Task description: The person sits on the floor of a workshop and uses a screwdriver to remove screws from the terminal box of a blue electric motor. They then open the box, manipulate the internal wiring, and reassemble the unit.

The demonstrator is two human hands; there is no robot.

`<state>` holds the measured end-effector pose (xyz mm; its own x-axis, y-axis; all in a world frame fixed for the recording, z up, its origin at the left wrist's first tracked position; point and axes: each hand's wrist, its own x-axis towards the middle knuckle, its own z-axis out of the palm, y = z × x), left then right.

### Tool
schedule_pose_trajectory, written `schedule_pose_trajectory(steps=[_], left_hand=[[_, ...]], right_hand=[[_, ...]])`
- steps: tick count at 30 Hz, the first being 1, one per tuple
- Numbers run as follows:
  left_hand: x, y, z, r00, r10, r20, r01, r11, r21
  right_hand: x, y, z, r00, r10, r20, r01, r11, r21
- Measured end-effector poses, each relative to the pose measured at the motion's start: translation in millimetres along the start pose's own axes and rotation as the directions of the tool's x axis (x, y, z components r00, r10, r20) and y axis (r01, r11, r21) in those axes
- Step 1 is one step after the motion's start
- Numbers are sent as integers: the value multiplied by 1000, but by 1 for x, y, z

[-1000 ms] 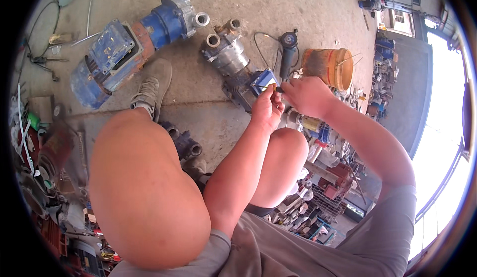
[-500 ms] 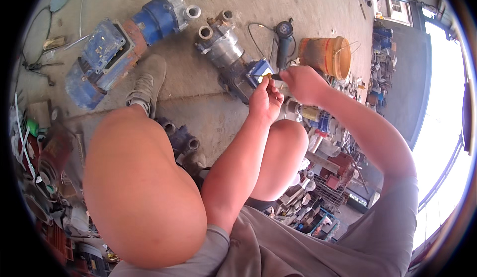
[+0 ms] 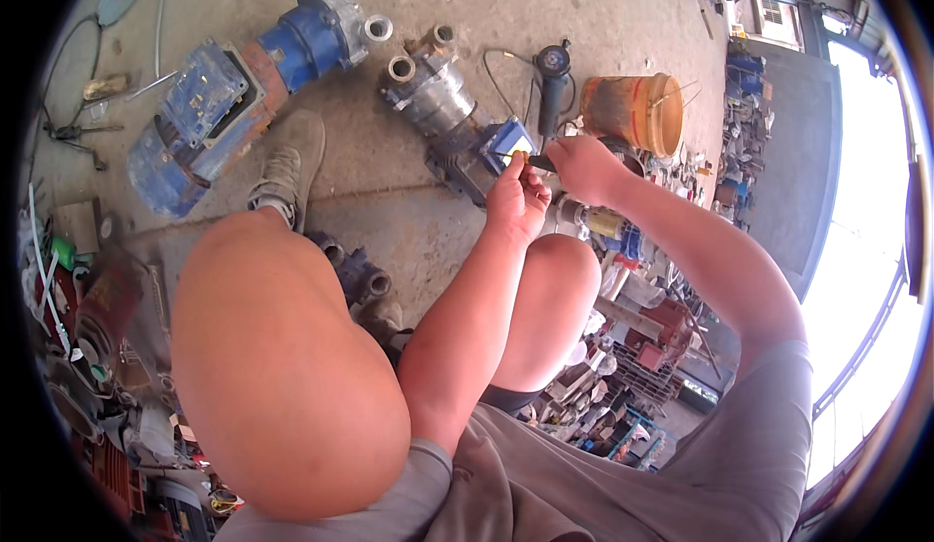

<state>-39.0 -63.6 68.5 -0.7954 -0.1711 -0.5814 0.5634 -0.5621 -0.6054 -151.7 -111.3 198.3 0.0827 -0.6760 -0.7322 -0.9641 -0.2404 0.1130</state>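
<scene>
A person squats on the concrete floor (image 3: 545, 17), knees wide apart, so both arms can reach down between them to a small pump motor (image 3: 457, 124) lying near the top middle of the frame. The left hand (image 3: 518, 201) sits right at the blue box end (image 3: 508, 143) of that motor, and its fingers (image 3: 520, 162) are pressed together in a pinch on a small yellow bit, most likely to keep it in place. The right hand (image 3: 584, 167) is just beside it, fingers curled tight around the dark handle of a thin tool, maybe a screwdriver (image 3: 541, 163), whose tip points at the same spot. The two hands nearly touch, so one can hold while the other turns. A bigger blue pump (image 3: 233, 104) lies in the upper left of the frame, well apart from the hands. One tan shoe (image 3: 287, 167) stands flat between the two pumps to keep the body steady. An angle grinder (image 3: 553, 80) with its cord lies just above the hands, and an orange bucket (image 3: 634, 112) stands to the right of it. Heaps of old metal parts fill the left edge and the lower right.
</scene>
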Motion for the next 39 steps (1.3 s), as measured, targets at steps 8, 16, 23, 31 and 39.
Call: schedule_pose_trajectory(steps=[8, 16, 23, 31, 39], left_hand=[[-4, 8, 6, 997, 73, -36, -73, 997, 22], [-1, 19, -41, 913, 181, -365, -135, 980, 148], [2, 51, -34, 861, 427, -276, -236, 817, 526], [-2, 75, -21, 943, 307, -129, -175, 786, 593], [4, 83, -26, 959, 262, -109, -157, 809, 566]], right_hand=[[8, -35, -54, 945, 161, 283, -191, 978, 80], [2, -34, -68, 992, 20, 123, -16, 999, -35], [13, -30, -58, 895, 327, 304, -421, 843, 334], [14, -47, -81, 958, 175, 227, -195, 978, 69], [11, -58, -85, 971, 234, 47, -238, 962, 133]])
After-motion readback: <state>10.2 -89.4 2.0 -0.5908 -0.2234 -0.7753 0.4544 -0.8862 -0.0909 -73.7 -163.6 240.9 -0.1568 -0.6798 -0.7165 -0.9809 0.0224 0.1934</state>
